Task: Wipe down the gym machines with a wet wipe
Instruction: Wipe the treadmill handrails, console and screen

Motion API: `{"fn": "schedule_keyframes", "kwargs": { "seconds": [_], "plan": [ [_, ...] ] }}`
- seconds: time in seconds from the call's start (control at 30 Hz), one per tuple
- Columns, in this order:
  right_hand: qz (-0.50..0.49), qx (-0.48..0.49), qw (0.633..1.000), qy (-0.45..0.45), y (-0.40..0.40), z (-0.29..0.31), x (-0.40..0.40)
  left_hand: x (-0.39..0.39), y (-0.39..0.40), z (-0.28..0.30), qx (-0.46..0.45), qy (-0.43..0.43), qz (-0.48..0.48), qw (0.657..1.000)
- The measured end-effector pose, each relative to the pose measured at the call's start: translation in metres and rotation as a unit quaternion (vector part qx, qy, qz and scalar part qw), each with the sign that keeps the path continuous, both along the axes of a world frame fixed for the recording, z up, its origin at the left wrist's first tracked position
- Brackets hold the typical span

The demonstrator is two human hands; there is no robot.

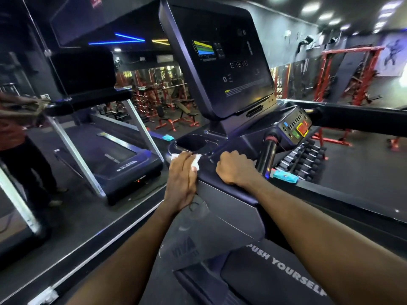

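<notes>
White wet wipe (195, 162) lies under your flat left hand (182, 179), mid-wipe on the treadmill console (220, 172); your right hand (235, 170) grips its edge. Sweep toward the cup holder (191, 143) next.

Item: a dumbbell rack (301, 159) is standing on the dark floor to the right, with red weight frames (350, 73) lining the far wall beyond it. A mirror wall (33, 194) is running along the left, reflecting red benches (176, 119). Ceiling lights (310, 7) are glowing overhead, and blue light strips (123, 39) are showing in the reflection.
</notes>
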State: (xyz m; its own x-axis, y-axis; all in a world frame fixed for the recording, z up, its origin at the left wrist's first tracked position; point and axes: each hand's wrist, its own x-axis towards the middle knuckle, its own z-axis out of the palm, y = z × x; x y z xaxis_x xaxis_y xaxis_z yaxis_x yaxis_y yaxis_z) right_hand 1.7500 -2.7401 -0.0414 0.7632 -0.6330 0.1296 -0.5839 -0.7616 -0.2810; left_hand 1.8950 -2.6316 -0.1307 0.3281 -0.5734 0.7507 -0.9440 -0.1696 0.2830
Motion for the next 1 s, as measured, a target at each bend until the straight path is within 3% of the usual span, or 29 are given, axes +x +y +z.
{"fn": "schedule_keyframes", "kwargs": {
  "seconds": [0.17,0.33,0.5,0.7,0.83,1.0],
  "plan": [
    [0.0,-0.006,1.0,-0.005,0.005,0.001,0.021,-0.001,0.0,-0.009,0.016,-0.052,-0.051,0.997],
    [0.001,-0.042,0.998,-0.036,0.013,0.002,0.042,0.022,-0.003,-0.002,-0.016,0.043,0.021,0.999],
    [0.014,-0.023,0.999,-0.036,0.011,0.004,0.06,0.045,0.004,0.001,0.051,-0.03,-0.006,0.998],
    [0.023,-0.059,0.997,-0.044,0.015,0.006,0.075,0.051,-0.002,-0.002,0.055,0.025,0.023,0.998],
    [0.024,-0.065,0.996,-0.047,0.018,0.007,0.085,0.072,-0.007,0.012,0.077,0.119,0.044,0.989],
    [0.02,-0.073,0.996,-0.057,0.013,0.005,0.09,0.098,-0.033,0.031,0.163,0.128,0.086,0.975]
  ]
}}
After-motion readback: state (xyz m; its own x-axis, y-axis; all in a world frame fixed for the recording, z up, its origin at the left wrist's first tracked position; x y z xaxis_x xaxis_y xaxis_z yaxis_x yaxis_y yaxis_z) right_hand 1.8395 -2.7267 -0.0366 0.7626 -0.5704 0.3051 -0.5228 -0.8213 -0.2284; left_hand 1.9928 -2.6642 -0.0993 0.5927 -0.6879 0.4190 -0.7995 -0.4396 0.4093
